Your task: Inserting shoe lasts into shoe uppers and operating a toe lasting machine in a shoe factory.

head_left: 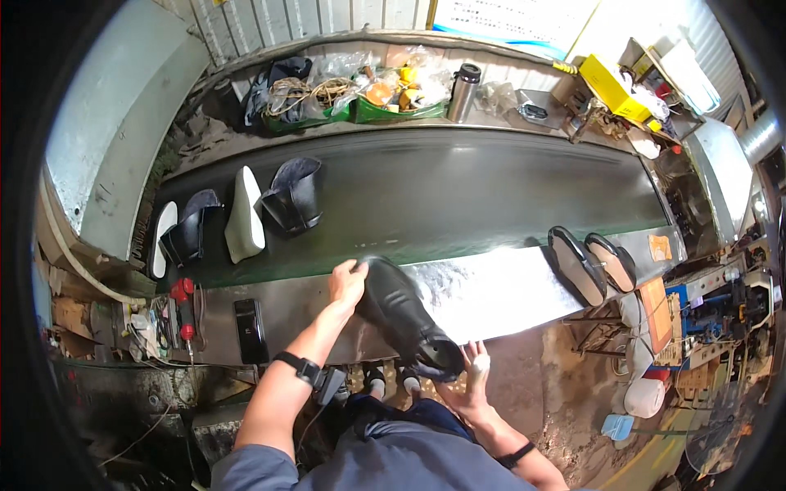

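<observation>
A black leather boot (399, 304) is held over the metal front ledge, slanting from upper left to lower right. My left hand (348, 283) grips its upper-left end, fingers closed on the edge. At the lower-right end, by the dark opening, my right hand (468, 383) holds the boot from the side with fingers pointing up; its thumb is partly hidden. Farther left on the dark belt stand two black boot uppers (293, 196) and two pale soles (246, 217). Two dark-rimmed soles with beige middles (578, 267) lie on the ledge at the right.
A wide dark conveyor belt (458, 180) runs across. The metal ledge (303, 319) carries a black phone (250, 330) and a red-handled tool (185, 307). Behind the belt stand green trays (401, 113) of clutter and a steel flask (464, 92). A yellow box (610, 92) sits at back right.
</observation>
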Tool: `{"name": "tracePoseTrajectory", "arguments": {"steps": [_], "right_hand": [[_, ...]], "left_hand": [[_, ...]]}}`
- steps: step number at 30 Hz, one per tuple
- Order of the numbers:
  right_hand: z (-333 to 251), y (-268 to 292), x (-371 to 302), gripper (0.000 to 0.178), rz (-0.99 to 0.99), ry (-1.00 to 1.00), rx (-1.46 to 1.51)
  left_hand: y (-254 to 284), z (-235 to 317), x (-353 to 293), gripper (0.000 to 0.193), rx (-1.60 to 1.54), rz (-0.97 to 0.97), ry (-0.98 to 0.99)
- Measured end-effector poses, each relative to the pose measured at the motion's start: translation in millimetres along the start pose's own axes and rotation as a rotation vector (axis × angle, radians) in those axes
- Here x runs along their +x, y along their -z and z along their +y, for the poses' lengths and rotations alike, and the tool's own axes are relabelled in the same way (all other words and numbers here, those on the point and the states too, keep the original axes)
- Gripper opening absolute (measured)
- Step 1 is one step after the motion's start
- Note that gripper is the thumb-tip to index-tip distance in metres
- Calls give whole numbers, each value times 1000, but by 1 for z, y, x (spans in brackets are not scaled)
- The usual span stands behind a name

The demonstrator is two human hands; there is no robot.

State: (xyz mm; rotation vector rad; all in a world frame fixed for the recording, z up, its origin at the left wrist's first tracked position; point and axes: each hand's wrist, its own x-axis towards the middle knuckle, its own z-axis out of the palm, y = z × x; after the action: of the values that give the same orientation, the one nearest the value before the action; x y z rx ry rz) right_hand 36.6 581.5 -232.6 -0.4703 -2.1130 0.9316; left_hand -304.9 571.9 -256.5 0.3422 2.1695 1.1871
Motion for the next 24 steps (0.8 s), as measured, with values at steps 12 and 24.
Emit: {"name": "tracePoseTrajectory", "arguments": {"steps": [12, 24], "right_hand": [[5, 31, 8, 118, -295, -579, 531], [80, 38, -5, 118, -840, -556, 407]], "left_hand": [[-13, -36, -20, 31, 37, 137, -3], [-56, 9, -37, 66, 290, 121, -40]]}}
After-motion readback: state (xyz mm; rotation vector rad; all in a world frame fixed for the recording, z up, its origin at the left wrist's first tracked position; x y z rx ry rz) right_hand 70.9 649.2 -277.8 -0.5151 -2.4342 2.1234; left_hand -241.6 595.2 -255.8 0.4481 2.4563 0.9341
